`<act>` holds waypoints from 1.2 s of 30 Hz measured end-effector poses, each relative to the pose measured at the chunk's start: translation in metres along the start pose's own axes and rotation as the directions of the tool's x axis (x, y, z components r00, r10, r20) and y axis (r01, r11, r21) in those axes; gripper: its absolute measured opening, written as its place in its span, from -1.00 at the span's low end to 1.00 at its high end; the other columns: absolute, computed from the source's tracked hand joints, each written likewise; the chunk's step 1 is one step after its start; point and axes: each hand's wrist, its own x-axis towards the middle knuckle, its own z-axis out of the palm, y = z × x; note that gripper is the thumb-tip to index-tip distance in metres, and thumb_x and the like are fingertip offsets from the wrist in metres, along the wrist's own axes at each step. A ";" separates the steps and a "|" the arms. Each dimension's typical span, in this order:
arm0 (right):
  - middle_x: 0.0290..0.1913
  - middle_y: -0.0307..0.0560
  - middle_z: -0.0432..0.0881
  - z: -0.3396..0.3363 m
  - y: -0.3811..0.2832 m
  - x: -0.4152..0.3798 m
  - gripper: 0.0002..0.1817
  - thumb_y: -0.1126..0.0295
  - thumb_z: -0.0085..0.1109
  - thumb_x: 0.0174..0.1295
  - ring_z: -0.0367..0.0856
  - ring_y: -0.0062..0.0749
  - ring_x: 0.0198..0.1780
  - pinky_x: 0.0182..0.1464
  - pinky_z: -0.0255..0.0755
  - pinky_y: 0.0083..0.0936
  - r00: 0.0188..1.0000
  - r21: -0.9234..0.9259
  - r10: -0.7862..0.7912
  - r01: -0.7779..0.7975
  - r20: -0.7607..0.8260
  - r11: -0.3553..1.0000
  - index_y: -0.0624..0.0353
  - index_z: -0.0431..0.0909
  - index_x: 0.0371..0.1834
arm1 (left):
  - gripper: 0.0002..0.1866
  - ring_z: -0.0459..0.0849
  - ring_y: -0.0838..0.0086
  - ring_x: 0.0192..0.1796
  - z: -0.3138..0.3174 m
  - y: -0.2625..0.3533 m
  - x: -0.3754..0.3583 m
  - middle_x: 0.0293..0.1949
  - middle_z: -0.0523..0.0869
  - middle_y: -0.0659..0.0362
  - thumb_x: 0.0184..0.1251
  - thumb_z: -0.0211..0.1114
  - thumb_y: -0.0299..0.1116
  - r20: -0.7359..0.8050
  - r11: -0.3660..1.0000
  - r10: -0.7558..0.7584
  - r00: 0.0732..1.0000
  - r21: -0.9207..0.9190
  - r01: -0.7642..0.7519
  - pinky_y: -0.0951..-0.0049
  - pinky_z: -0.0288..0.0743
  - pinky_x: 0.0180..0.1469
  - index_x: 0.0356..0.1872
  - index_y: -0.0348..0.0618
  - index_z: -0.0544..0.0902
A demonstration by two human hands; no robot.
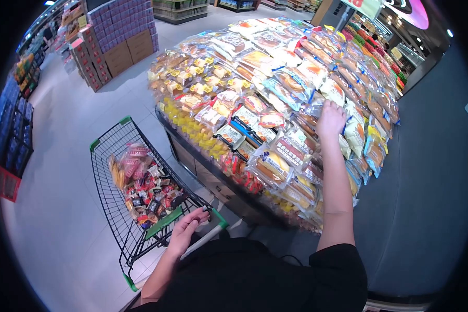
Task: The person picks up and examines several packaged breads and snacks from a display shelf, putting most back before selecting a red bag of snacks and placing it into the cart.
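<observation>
My right hand reaches out over a large heap of packaged bread. Its fingers bend down onto a clear bread bag and look closed on its edge; the fingertips are partly hidden. My left hand is beside the handle of a shopping cart, its fingers curled together towards the thumb. Something small and dark shows between them, too small to name. In the black wire cart lie many small wrapped snacks, pink-topped packs and a yellowish bag.
The bread heap sits on a dark-sided display stand, close to the cart's right side. Stacked cartons stand on the pale floor further back. Shelves line the left, and colourful produce shows behind the heap.
</observation>
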 end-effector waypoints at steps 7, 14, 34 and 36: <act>0.18 -0.11 0.57 0.038 -0.005 0.005 -0.46 0.56 0.24 0.06 0.47 -0.16 0.28 0.32 0.34 -0.19 0.991 0.103 -0.031 0.044 -0.127 0.994 0.07 0.49 0.20 | -0.55 0.58 0.28 0.28 -0.043 -0.006 -0.023 0.24 0.61 -0.06 0.57 0.06 -0.34 -0.168 1.000 0.011 0.986 -0.002 -0.011 0.31 0.34 0.41 0.38 -0.30 0.41; 0.43 0.07 0.38 0.053 -0.019 0.005 -0.25 0.39 0.25 0.01 0.24 0.00 0.50 0.42 0.11 0.21 1.000 0.333 0.029 -0.026 -0.003 0.943 0.11 0.33 0.40 | -0.56 0.58 0.39 0.26 -0.106 -0.006 -0.047 0.23 0.61 0.03 0.58 0.05 -0.37 -0.256 0.985 -0.137 0.957 0.069 0.159 0.41 0.36 0.38 0.39 -0.32 0.40; -0.37 -0.11 0.69 0.001 -0.256 -0.381 -0.89 0.34 0.27 0.18 0.69 -0.19 -0.29 -0.23 0.55 -0.31 0.312 0.919 -0.910 0.195 0.274 0.344 0.12 0.67 -0.42 | -0.67 0.71 0.45 -0.28 -0.493 -0.225 0.050 -0.28 0.77 0.13 0.28 0.26 -0.28 -0.655 0.665 -0.325 0.682 0.354 0.658 0.39 0.57 -0.18 -0.03 -0.26 0.72; -0.49 -0.13 0.65 0.002 -0.258 -0.384 -0.81 0.31 0.27 0.18 0.66 -0.20 -0.43 -0.38 0.53 -0.32 0.289 0.868 -0.873 0.198 0.392 0.455 0.10 0.64 -0.55 | -0.61 0.73 0.41 -0.25 -0.510 -0.234 0.079 -0.26 0.77 0.09 0.28 0.25 -0.31 -0.753 0.748 -0.292 0.590 0.204 0.631 0.37 0.58 -0.16 0.10 -0.23 0.67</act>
